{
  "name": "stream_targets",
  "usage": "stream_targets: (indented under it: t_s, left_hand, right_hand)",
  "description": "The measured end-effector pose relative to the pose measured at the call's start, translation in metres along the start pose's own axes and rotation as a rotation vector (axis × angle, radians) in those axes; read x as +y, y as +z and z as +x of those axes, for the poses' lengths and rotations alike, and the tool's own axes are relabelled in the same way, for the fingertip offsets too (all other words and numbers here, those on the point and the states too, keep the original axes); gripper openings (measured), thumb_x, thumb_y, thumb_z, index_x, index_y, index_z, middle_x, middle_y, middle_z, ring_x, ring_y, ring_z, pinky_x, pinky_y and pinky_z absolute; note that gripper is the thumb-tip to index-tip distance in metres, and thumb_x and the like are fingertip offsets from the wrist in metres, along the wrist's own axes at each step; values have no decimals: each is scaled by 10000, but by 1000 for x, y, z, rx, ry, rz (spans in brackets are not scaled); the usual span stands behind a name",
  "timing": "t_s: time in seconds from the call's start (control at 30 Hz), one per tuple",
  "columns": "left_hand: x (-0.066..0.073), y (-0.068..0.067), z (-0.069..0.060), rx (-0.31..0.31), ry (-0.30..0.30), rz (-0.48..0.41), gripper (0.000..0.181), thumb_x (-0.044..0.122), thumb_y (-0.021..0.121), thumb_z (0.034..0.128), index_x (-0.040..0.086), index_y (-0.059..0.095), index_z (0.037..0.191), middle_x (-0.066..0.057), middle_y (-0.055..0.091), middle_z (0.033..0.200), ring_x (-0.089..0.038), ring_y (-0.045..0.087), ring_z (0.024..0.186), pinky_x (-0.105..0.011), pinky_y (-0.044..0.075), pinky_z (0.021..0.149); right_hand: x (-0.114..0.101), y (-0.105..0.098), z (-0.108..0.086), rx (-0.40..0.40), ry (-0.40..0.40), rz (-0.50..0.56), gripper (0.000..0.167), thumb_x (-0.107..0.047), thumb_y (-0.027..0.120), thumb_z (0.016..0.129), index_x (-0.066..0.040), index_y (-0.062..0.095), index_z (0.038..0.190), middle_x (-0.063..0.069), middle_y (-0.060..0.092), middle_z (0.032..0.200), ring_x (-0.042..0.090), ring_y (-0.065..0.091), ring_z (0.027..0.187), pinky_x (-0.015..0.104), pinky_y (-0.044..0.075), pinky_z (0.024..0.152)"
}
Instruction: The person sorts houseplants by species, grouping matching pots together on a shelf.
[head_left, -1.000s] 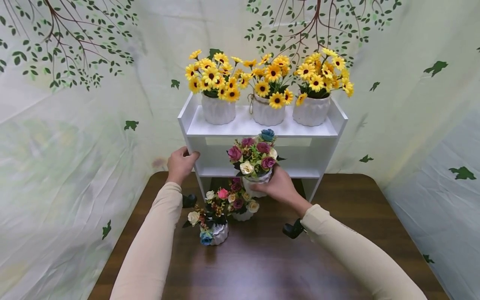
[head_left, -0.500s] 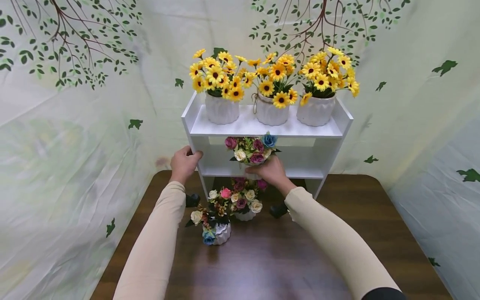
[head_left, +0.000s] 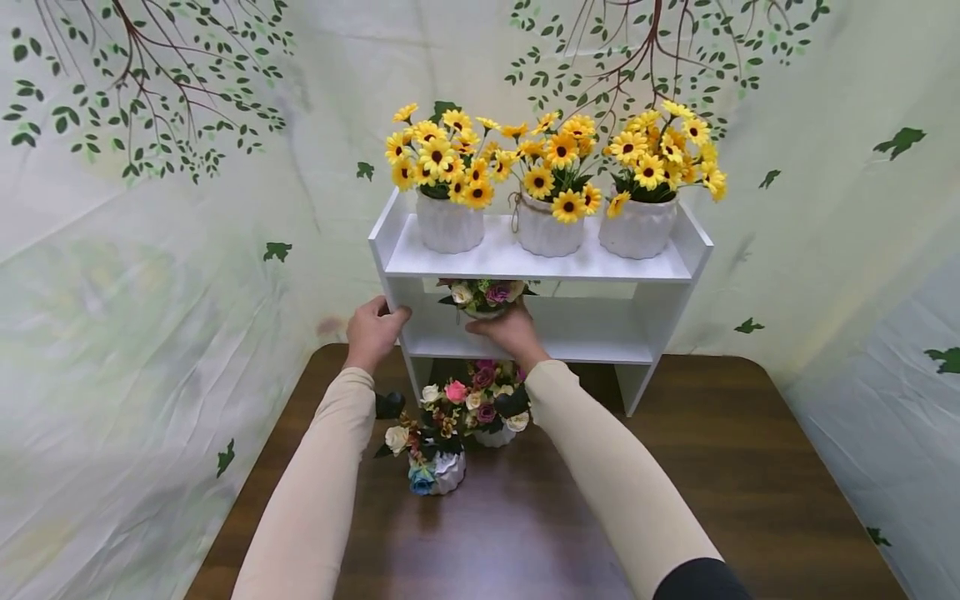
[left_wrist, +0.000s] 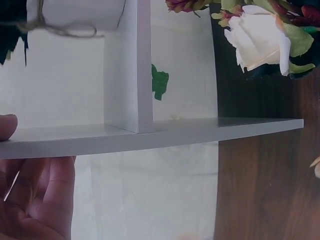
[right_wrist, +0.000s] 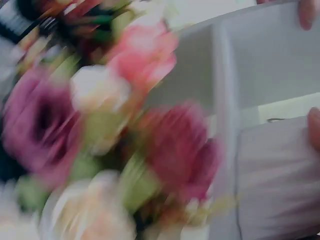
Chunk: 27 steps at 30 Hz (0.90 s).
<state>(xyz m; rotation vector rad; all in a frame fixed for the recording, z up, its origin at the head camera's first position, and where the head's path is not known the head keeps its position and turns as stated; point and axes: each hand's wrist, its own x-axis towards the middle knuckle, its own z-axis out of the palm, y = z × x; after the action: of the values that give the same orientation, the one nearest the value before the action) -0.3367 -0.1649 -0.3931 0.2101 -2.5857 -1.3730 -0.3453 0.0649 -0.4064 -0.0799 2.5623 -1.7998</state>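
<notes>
My left hand (head_left: 372, 333) grips the left side panel of the white shelf (head_left: 397, 293). In the left wrist view, the thumb (left_wrist: 7, 127) is on one face of the panel and the fingers (left_wrist: 47, 192) are on the other. My right hand (head_left: 513, 333) holds a white pot (right_wrist: 280, 175) of purple and cream artificial roses (head_left: 487, 295) inside the middle compartment, towards its left side. The upper board hides the tops of these flowers. Whether the pot touches the board beneath it, I cannot tell.
Along the top board stand three white pots of yellow daisies (head_left: 551, 179). Two more rose pots are on the brown table (head_left: 720, 467): one with a blue rose (head_left: 422, 479) in front, another with purple roses (head_left: 486, 412) behind it, partly under my right wrist.
My right hand has moved forward and left, carrying the pot of roses from in front of the shelf into the middle compartment. The left hand keeps its grip on the panel.
</notes>
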Motion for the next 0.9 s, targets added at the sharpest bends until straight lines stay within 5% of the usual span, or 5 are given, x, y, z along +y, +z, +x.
stream_targets:
  t_s: [0.1,0.3,0.47,0.6,0.9]
  left_hand:
    - [1,0,0,-5,-1,6,437,304,610,880,67,670,1242,-161,690,1264,-349,654,1110,-463,517,937]
    - [4,-1,-4,-19,1,25,438,305,597,891,59,662,1247,-167,682,1276,-355,648,1118,-466,508,941]
    - [4,-3,-4,-11,12,38,436,300,589,899,53,659,1250,-174,683,1270,-355,648,1114,-462,506,939]
    - [2,-2,-4,-17,12,39,439,304,585,904,48,656,1253,-187,688,1253,-354,645,1103,-451,507,925]
    - [2,-5,-4,-19,9,37,427,296,583,897,53,656,1241,-189,689,1241,-356,640,1103,-461,510,917]
  right_hand:
    - [-5,10,6,5,24,38,990,-158,847,723,-37,276,1523,209,430,1503,343,465,1375,431,388,1147]
    - [-6,20,14,-19,56,-101,1132,-92,799,697,-7,73,1561,258,202,1597,396,323,1437,458,312,1192]
    - [-1,25,17,-42,31,15,1114,-9,769,720,-19,11,1537,255,240,1581,340,379,1426,399,377,1155]
    - [-1,27,16,-51,43,78,1071,20,756,750,-32,43,1548,246,277,1592,333,316,1481,395,306,1203]
    - [-9,9,7,-124,31,-97,1080,-105,770,796,-45,39,1589,229,216,1634,362,256,1511,425,256,1225]
